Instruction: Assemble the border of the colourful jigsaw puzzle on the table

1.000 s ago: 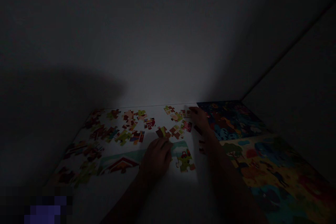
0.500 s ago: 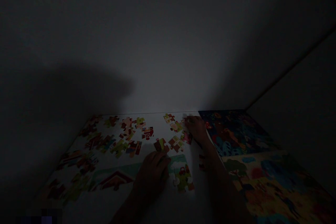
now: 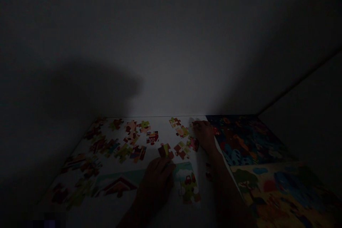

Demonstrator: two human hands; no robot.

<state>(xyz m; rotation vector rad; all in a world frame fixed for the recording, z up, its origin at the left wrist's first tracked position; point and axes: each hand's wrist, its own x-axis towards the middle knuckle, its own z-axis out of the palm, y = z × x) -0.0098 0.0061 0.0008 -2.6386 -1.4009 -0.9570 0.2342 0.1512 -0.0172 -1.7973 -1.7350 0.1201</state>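
Observation:
My left hand (image 3: 157, 176) lies on a partly joined puzzle strip (image 3: 128, 179) with a red roof and pale green sky, its fingers loosely stretched over the upper edge. Just beyond the fingertips sits a loose brown and green puzzle piece (image 3: 165, 150). Farther off on the right, my right hand (image 3: 204, 131) has its fingers pinched at a small reddish puzzle piece, mostly covered by them. Close to that hand lie a pink-red piece (image 3: 192, 144), a brown and green piece (image 3: 182, 149) and a yellow-green piece (image 3: 182, 131). Dim light blurs the finer details.
Many loose puzzle pieces (image 3: 123, 152) are spread over the left of the white table (image 3: 157, 124). A dark blue picture (image 3: 245, 139) and a yellow animal picture (image 3: 278, 188) lie on the right. A pale wall (image 3: 171, 60) rises behind the table.
The view has shifted a little, so the table's things appear slightly lower and to the right. My right hand's fingers have drawn in more tightly. The left hand stays on the strip.

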